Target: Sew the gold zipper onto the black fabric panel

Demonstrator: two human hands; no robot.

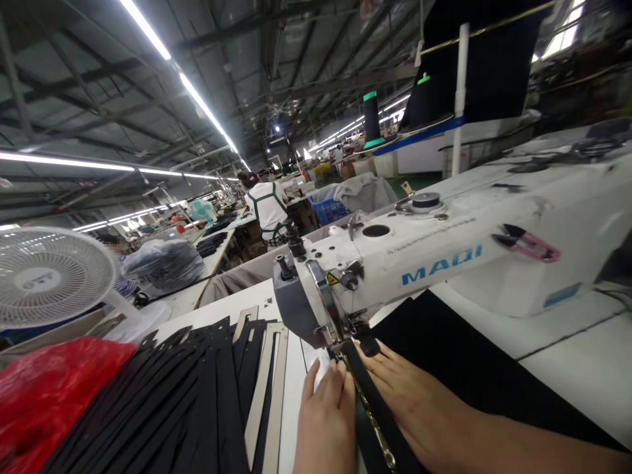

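Note:
A black strip with a gold zipper [371,416] runs under the needle area of a white sewing machine [434,257]. Left of the zipper, my left hand [326,415] lies with its fingers apart, fingertips close to the presser foot. My right hand [412,395] rests flat along the strip's right edge, its fingertips partly hidden behind a dark machine part. Beneath and beyond my right arm, a large black fabric piece [474,355] covers the table. Many black strips [197,395] are piled left of my hands, with beige slotted pieces [269,388] at the pile's right side.
A red plastic bag [59,388] and a white fan [49,280] stand at the left. Pink-handled snips [530,243] lie against the machine arm. A person [268,204] in a white top is farther back. Thread spools [372,118] stand above the machine.

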